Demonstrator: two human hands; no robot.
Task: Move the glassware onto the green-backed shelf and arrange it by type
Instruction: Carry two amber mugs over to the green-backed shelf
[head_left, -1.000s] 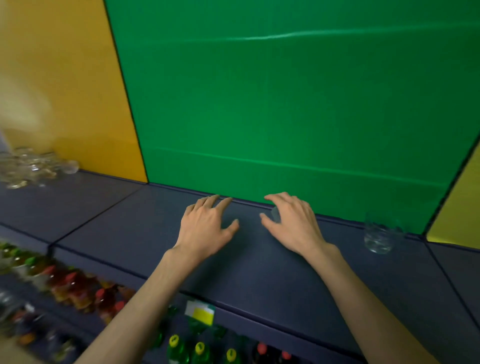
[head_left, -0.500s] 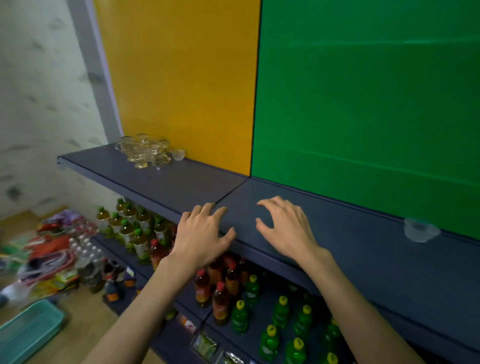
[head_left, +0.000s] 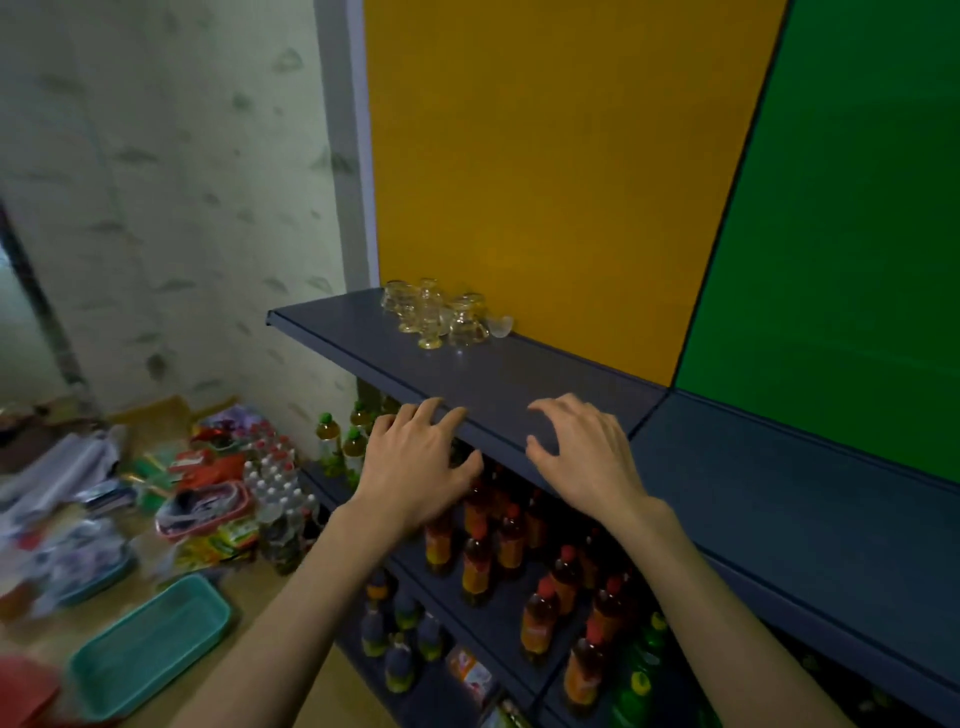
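Observation:
A cluster of clear glassware (head_left: 435, 310) stands at the far left end of the dark shelf, against the yellow back panel (head_left: 545, 171); a small glass bowl (head_left: 500, 326) sits at the cluster's right edge. The green-backed shelf (head_left: 810, 483) lies to the right, bare in the part I see. My left hand (head_left: 415, 460) hovers at the front edge of the yellow-backed shelf, fingers spread and empty. My right hand (head_left: 582, 452) is just right of it over the shelf, also spread and empty. Both hands are well short of the glassware.
Below the shelf, lower shelves hold rows of bottles (head_left: 498, 535) with red and green caps. On the floor at left lie a teal tray (head_left: 150, 644), a pack of small bottles (head_left: 275, 483) and scattered packages. A pale wall (head_left: 171, 182) is on the left.
My view has swung left from the green-backed shelf toward the yellow-backed one. Both empty hands have travelled left along the shelf, and the glass bowl on the green side has left the view.

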